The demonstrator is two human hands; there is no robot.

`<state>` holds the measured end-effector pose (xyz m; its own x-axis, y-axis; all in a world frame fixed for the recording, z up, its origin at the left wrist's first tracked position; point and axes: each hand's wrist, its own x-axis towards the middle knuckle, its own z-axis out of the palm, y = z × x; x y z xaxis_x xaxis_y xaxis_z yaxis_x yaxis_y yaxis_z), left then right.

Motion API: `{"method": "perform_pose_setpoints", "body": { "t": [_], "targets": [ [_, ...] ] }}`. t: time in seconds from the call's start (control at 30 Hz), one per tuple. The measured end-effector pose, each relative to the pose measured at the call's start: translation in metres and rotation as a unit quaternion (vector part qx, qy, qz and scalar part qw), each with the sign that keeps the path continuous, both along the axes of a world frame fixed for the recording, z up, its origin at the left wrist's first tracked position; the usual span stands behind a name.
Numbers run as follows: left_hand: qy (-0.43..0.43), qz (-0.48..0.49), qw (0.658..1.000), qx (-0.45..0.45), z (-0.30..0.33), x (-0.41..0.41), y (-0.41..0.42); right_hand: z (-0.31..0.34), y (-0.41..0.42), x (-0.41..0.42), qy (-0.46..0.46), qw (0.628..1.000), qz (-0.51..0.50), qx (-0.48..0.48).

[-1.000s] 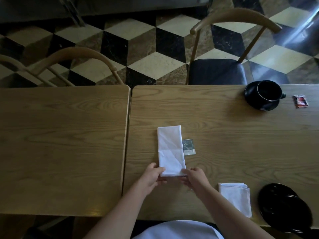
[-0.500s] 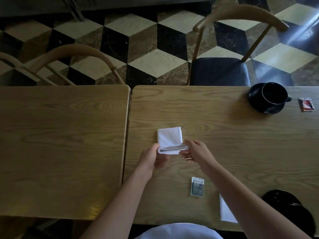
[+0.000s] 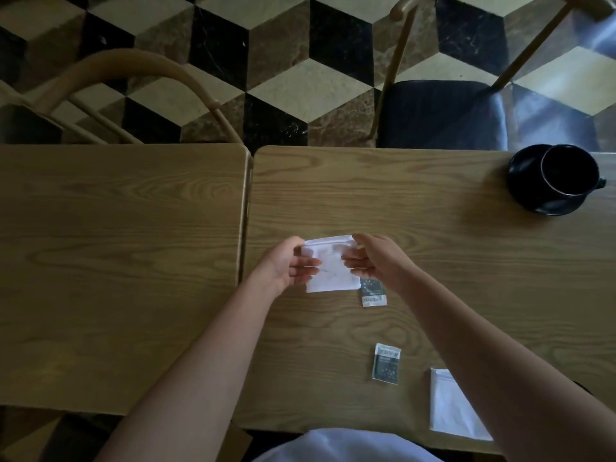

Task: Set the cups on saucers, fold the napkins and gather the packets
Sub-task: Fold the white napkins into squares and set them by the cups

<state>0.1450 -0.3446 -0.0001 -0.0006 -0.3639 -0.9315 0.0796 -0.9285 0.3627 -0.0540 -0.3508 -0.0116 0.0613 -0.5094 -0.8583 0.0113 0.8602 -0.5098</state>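
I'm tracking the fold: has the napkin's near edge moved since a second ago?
Yes. The napkin's near edge was lifted and carried away from the person, toward the far table edge, held by both hands.

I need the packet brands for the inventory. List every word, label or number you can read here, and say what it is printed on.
Packet by the napkin: a line of print on its white strip, upside down and too blurred to read.
Packet nearer the person: a short line of print on its white top band, too small and blurred to read.
Held napkin, folded napkin, cup and saucer: no text visible.
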Motion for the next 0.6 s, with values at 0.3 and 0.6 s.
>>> {"method": "perform_pose_setpoints", "body": {
  "t": [0.3, 0.6],
  "targets": [
    [-0.214, -0.005, 0.960, -0.182, -0.031, -0.022, 0.025, -0.011, 0.035, 0.012, 0.108, 0.978, 0.039, -0.177],
    [-0.291, -0.576, 0.688, -0.332, -0.019, -0.034, 0.031, -0.005, 0.033, 0.018, 0.341, 0.703, 0.514, -0.353]
  ]
}}
